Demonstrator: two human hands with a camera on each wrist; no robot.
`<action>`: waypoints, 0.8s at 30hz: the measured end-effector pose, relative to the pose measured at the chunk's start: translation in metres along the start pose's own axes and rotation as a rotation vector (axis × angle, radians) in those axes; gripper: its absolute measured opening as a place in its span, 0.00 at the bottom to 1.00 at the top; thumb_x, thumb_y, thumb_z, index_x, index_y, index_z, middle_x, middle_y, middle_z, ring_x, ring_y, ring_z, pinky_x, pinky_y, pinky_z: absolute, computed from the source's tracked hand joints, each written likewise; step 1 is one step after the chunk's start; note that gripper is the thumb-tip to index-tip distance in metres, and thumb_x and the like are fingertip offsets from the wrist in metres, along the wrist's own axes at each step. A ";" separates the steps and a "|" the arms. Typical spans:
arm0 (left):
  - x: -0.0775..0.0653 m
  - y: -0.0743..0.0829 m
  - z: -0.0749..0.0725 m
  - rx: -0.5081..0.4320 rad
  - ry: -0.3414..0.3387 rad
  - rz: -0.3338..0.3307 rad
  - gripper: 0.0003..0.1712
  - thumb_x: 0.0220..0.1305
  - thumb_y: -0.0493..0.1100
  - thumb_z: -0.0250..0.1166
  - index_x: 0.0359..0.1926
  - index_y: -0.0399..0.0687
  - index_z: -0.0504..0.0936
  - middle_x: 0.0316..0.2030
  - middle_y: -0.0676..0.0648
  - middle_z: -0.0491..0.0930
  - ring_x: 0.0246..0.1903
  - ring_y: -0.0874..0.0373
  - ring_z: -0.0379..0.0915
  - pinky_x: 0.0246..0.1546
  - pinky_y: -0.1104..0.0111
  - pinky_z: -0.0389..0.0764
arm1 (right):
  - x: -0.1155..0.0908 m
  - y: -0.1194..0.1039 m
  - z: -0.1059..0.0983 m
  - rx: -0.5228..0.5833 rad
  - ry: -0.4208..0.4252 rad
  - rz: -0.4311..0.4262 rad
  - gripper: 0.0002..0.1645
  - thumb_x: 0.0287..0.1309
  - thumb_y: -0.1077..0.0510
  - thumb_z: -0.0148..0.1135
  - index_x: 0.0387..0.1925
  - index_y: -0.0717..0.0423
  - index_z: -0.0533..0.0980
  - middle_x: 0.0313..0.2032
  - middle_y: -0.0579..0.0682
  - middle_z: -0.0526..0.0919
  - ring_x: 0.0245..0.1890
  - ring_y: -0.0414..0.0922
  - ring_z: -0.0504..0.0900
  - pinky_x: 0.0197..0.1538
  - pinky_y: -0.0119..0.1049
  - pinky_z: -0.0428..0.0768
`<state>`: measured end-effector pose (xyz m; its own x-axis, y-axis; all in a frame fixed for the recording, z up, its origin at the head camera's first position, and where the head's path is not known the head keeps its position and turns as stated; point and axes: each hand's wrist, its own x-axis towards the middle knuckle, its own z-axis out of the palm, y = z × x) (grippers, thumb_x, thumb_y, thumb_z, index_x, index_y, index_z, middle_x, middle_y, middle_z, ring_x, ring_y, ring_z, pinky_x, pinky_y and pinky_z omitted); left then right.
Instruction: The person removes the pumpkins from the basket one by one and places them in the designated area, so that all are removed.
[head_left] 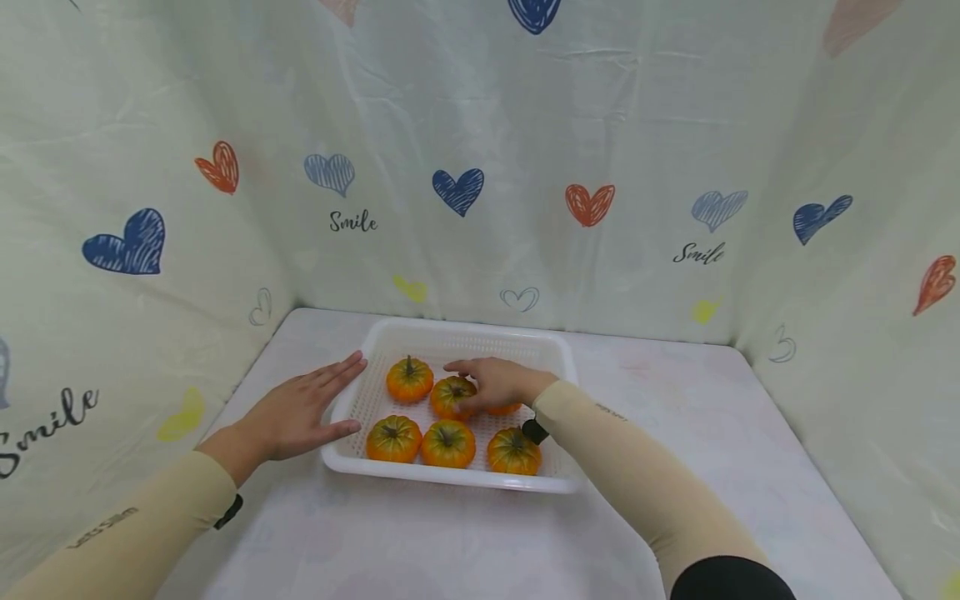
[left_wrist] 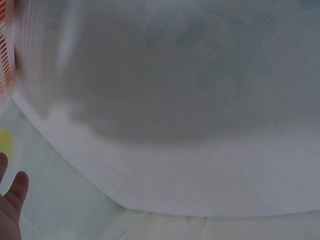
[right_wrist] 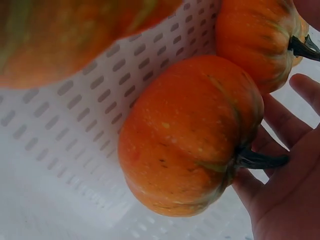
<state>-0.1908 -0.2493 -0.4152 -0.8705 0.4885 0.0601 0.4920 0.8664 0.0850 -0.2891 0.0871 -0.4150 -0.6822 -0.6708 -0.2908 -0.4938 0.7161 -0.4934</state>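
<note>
A white plastic basket (head_left: 450, 477) holds several small orange pumpkins with green stems. My right hand (head_left: 498, 382) reaches over the middle pumpkin of the back row (head_left: 447, 398), its thumb at the near side and index finger at the far side. Another pumpkin (right_wrist: 192, 135) lies under the palm, large in the right wrist view, with a stem pointing to the hand; spread fingers show behind it. My left hand (head_left: 296, 412) is beside the basket's left rim, fingers straight and thumb apart. Whether it touches the rim cannot be told. In the left wrist view only some fingers (left_wrist: 16, 192) show.
Along the basket's front lie more pumpkins, at left (head_left: 393, 439), middle (head_left: 448, 444) and right (head_left: 513, 452); another (head_left: 409, 380) sits at the back left. The pale table (head_left: 420, 542) meets a curtain (head_left: 525, 258) printed with hearts at the back and sides.
</note>
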 end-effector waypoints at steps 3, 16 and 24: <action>0.000 0.001 -0.001 -0.002 -0.001 -0.001 0.52 0.65 0.69 0.58 0.79 0.48 0.51 0.78 0.44 0.48 0.71 0.42 0.55 0.67 0.45 0.60 | 0.000 0.000 0.001 -0.012 0.003 -0.009 0.46 0.56 0.40 0.71 0.74 0.42 0.64 0.65 0.45 0.73 0.63 0.45 0.71 0.68 0.46 0.67; -0.001 0.001 -0.001 -0.022 -0.002 -0.008 0.52 0.65 0.69 0.57 0.79 0.48 0.51 0.78 0.44 0.48 0.71 0.41 0.55 0.66 0.44 0.61 | 0.004 0.000 0.006 -0.121 0.000 -0.028 0.44 0.55 0.47 0.74 0.72 0.40 0.67 0.63 0.42 0.75 0.63 0.44 0.72 0.68 0.43 0.67; 0.000 -0.001 0.001 -0.015 0.007 0.004 0.52 0.65 0.69 0.56 0.79 0.48 0.51 0.78 0.44 0.48 0.71 0.42 0.56 0.66 0.44 0.62 | 0.007 0.001 0.007 -0.151 0.018 -0.024 0.42 0.52 0.46 0.76 0.69 0.41 0.70 0.61 0.44 0.76 0.60 0.44 0.73 0.66 0.43 0.69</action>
<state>-0.1911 -0.2504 -0.4164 -0.8682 0.4916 0.0678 0.4961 0.8625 0.0996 -0.2907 0.0814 -0.4232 -0.6780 -0.6857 -0.2648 -0.5847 0.7214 -0.3710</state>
